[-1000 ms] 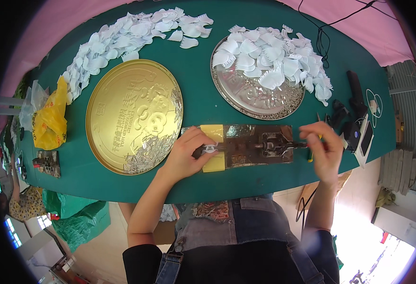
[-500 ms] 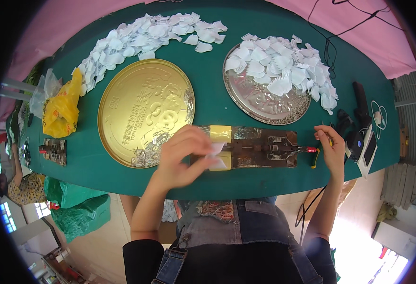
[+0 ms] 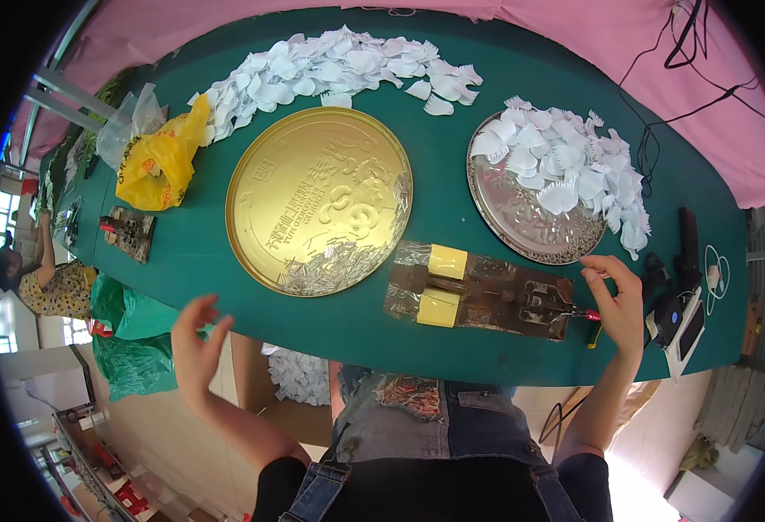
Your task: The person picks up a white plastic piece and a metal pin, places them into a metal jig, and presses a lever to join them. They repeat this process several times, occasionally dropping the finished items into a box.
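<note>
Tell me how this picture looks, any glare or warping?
In the head view, glare washes out the floor at lower right; fisheye distortion bows the green table in the head view, its corners going black; also in the head view, the left hand and right hand have readable outlines.

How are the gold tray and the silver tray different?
The gold tray is yellowish and looks bigger here; the silver tray is greyish and looks smaller. The gold tray holds thin metal strips, while the silver tray has a heap of white pieces covering much of it. Both are round and lie on the green table.
</note>
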Available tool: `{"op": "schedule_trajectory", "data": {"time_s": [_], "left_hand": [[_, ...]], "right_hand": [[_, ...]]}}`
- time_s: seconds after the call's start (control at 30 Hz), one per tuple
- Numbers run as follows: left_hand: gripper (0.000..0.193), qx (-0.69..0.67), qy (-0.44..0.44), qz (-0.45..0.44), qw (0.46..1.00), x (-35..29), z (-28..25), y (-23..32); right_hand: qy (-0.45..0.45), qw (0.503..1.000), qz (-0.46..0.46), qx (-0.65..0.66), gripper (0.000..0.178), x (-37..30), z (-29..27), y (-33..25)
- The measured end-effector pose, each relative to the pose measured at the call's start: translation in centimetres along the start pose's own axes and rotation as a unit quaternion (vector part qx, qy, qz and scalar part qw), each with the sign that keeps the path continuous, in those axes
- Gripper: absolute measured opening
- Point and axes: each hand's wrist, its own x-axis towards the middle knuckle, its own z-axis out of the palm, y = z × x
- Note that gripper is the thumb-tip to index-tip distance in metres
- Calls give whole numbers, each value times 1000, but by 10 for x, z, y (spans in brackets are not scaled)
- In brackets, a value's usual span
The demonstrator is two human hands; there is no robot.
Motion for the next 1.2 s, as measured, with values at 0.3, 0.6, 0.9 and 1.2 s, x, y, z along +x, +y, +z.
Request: {"op": "schedule_trajectory", "data": {"time_s": [0.3, 0.6, 0.9, 1.2], "left_hand": [[20, 3, -28, 304, 952, 260, 118, 85], [42, 231, -87, 142, 959, 340, 188, 144], [28, -204, -137, 187, 951, 339, 176, 130], [14, -429, -290, 291, 805, 86, 169, 157]], "right_hand": [[-45, 998, -32, -11, 17, 2, 16, -21], [-19, 1000, 2, 17, 18, 21, 7, 3], [-14, 995, 36, -92, 17, 91, 32, 28], [-2, 968, 80, -240, 22, 103, 49, 50]]}}
